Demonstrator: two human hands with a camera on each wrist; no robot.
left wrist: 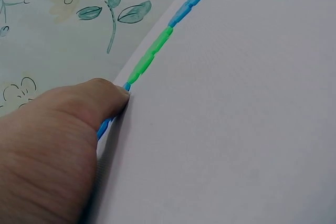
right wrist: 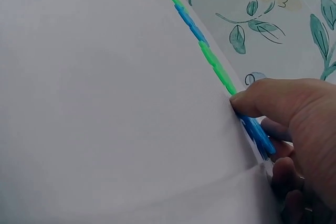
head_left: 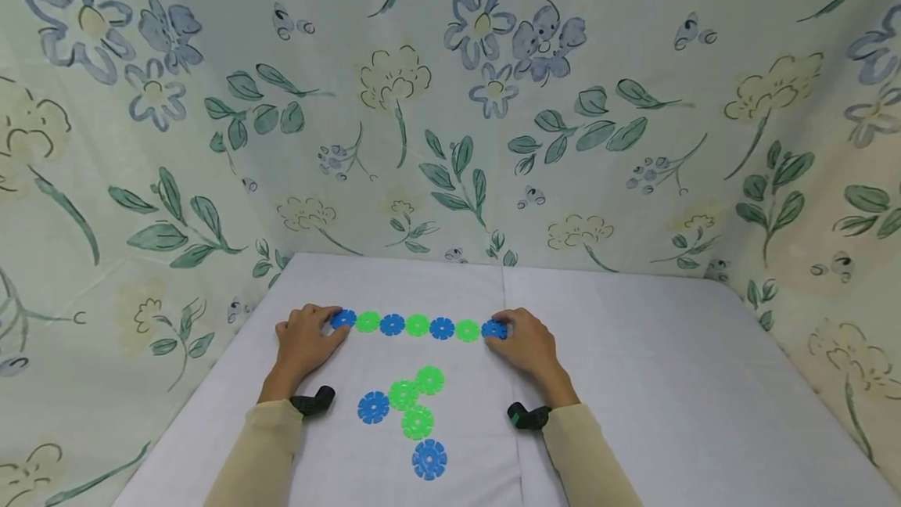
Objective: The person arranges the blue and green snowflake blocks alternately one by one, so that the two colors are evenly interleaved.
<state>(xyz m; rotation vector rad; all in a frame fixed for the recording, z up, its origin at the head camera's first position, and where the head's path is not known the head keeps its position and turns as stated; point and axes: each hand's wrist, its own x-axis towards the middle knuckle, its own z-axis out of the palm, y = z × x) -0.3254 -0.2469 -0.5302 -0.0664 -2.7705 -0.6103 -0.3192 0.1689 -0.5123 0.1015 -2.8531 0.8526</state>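
Row (head_left: 418,327) of seven discs, alternating blue and green, lies across the table (head_left: 633,374). Left hand (head_left: 306,339) pinches the left blue disc (head_left: 342,320), right hand (head_left: 528,343) the right (head_left: 494,329); thumbs and fingers parted by disc. Five further discs (head_left: 420,427) appear in head view only.

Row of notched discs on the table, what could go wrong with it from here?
The left hand and right hand grip only the left-end blue disc and right-end blue disc, so an uneven push or pull might bend or part the row. Also, the loose blue disc lies near the black left wrist camera, which could knock it if that arm swings inward.
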